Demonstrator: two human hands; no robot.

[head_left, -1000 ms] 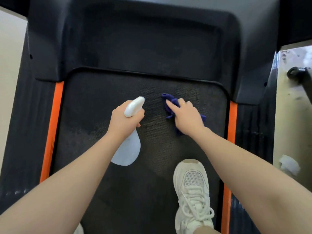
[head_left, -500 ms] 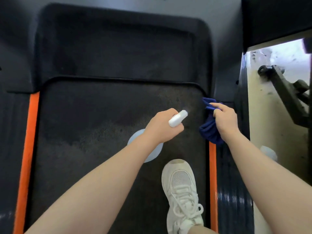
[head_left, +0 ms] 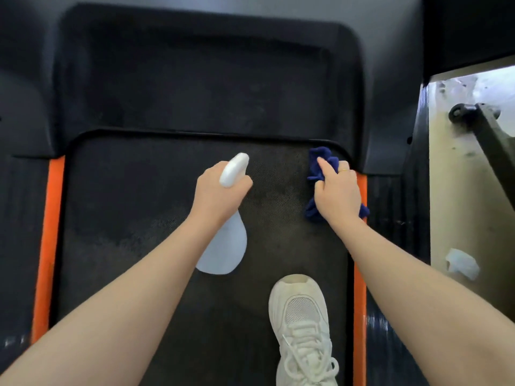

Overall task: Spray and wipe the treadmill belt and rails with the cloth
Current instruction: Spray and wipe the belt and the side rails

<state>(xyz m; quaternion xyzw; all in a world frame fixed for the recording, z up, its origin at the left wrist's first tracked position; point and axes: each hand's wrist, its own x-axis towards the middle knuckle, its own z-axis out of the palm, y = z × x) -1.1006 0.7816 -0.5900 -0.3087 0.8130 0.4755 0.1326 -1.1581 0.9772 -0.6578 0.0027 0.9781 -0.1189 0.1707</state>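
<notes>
The cloth (head_left: 323, 168), a bunched dark-blue rag, lies on the treadmill belt (head_left: 156, 207) right of centre in the frame, tucked into the belt's far right corner where the black motor cover (head_left: 195, 79) begins and just beside the right orange strip (head_left: 359, 288). The right hand (head_left: 338, 195) lies on top of it with fingers curled into the folds and the forefinger stretched forward along the fabric; blue shows beyond the fingertips above and below the wrist, so the hand covers the middle of the cloth and pins it flat to the belt.

The step in hand looks like wiping the belt's front right corner. To do it well, I would keep the palm pressing down so the rag does not roll up, work it into the curved edge under the cover, then draw it down the frame along the orange strip and out onto the ribbed right rail (head_left: 395, 207). The belt at centre looks patchy and possibly damp, so overlapping passes would suit it.

The left hand (head_left: 220, 196), at centre frame, is clamped round the neck of the white spray bottle (head_left: 223, 246), nozzle pointing up the frame, the body hanging below the wrist over the belt, well apart from the cloth.

A white shoe (head_left: 302, 324) stands on the belt at lower centre-right, and pale floor (head_left: 462, 207) shows at the right edge.
</notes>
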